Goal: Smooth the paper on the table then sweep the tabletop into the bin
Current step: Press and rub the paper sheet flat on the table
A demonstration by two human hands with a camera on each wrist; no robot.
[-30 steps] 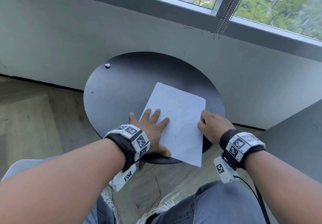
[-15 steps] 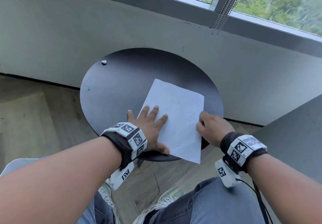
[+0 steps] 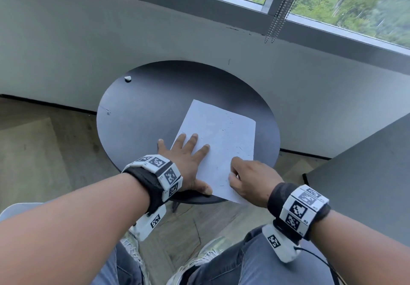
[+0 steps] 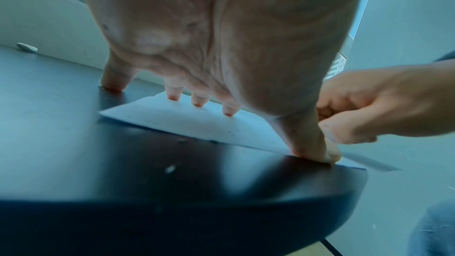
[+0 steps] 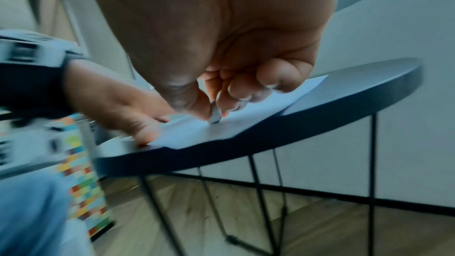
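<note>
Window point(image 3: 346, 3), bead cord point(image 3: 280, 9), wood floor point(image 3: 33, 151).

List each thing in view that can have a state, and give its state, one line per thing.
paper: flat on the table, near corner past the edge
table: upright, dusty
left hand: spread, pressing the paper
right hand: pinching a small grey object against the paper
white scrap: loose on the table

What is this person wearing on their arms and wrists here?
Bare forearms, no sleeves. Each wrist carries a black band ringed with white blocks printed with black square markers, plus a white camera pod hanging underneath. A thin black cable trails from the right pod.
</note>
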